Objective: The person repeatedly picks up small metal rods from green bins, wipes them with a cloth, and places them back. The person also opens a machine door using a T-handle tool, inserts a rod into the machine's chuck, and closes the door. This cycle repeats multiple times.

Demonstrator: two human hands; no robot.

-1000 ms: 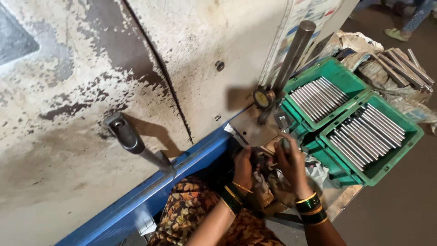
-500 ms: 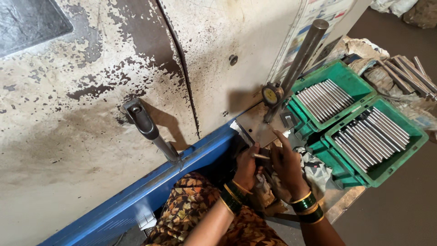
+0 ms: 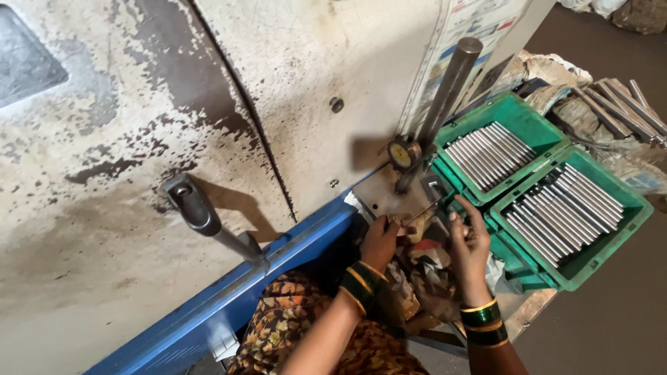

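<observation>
The thin metal rod (image 3: pixel 417 210) runs into the left hand (image 3: pixel 381 239), whose curled fingers hide its near end. The right hand (image 3: pixel 467 244) covers whatever lies under its palm. The dial gauge (image 3: pixel 401 153) is too small to read. Long bars (image 3: pixel 618 104) at far right are cut by the edge. Both forearms leave the bottom edge.

Green crates (image 3: pixel 603 267) (blue rail (image 3: pixel 229 298))

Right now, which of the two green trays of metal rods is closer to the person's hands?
The lower green tray, at the right edge of the picture: its near corner lies beside the right hand. The other tray sits farther up, behind it.
</observation>
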